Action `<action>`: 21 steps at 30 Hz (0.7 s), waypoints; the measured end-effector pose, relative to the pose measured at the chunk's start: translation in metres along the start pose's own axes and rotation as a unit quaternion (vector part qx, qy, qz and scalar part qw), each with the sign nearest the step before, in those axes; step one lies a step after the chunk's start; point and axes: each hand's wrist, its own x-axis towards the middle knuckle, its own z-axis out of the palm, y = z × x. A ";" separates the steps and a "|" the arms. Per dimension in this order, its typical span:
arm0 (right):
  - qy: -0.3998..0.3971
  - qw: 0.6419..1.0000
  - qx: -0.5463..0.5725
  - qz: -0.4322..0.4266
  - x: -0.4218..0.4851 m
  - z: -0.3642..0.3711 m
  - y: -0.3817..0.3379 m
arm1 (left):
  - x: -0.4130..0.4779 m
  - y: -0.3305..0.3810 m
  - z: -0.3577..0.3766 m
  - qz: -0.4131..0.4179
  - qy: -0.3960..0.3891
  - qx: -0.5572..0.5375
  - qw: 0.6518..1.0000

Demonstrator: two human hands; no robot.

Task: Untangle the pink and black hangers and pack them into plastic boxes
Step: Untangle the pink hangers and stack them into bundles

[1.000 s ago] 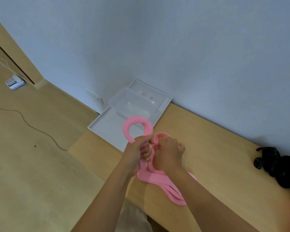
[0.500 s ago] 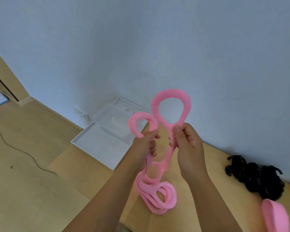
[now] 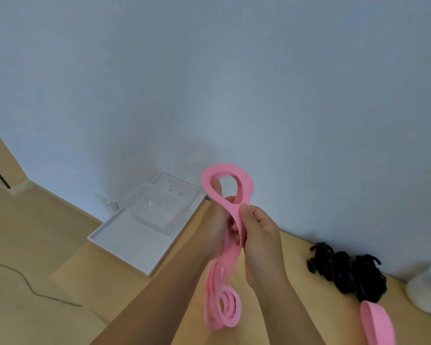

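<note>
Pink hangers (image 3: 224, 310): a joined bundle held up off the table (image 3: 296, 255), its top loop raised in front of the wall and its lower loops dangling between the forearms.
Left hand (image 3: 215, 226): curled round the neck of the bundle from behind, one finger showing through the top loop; the rest of its grip is hidden.
Right hand (image 3: 261, 235): thumb and fingers pinch the pink strip just under the loop, touching the left hand.
Change: half a second ago each hand held its own loop, apart; now the hands are pressed together and only one loop stands on top. A second ago the bundle lay low on the table.
Black hangers (image 3: 346, 272): a tangled heap on the table by the wall, to the right.
Loose pink hanger (image 3: 376, 322): at the lower right edge.
Plastic box (image 3: 157, 205): clear, lying on a white tray (image 3: 125, 242) at the table's left end.
</note>
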 end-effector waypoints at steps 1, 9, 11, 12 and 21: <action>0.005 1.000 0.004 -0.008 -0.001 -0.001 -0.002 | 0.000 -0.001 0.003 0.008 -0.002 0.006 1.000; 0.029 0.997 0.070 -0.024 -0.003 -0.017 -0.010 | 0.004 0.000 0.017 -0.039 -0.018 0.023 0.999; 0.021 0.999 0.038 -0.015 -0.003 -0.020 -0.011 | 0.002 -0.002 0.021 -0.046 -0.025 -0.009 0.999; 0.017 1.000 0.020 -0.010 -0.003 -0.022 -0.012 | 0.001 -0.003 0.024 -0.040 -0.029 -0.016 0.999; 0.034 0.996 -0.082 0.000 -0.005 -0.028 -0.018 | 0.005 -0.008 0.024 0.041 -0.019 0.159 0.986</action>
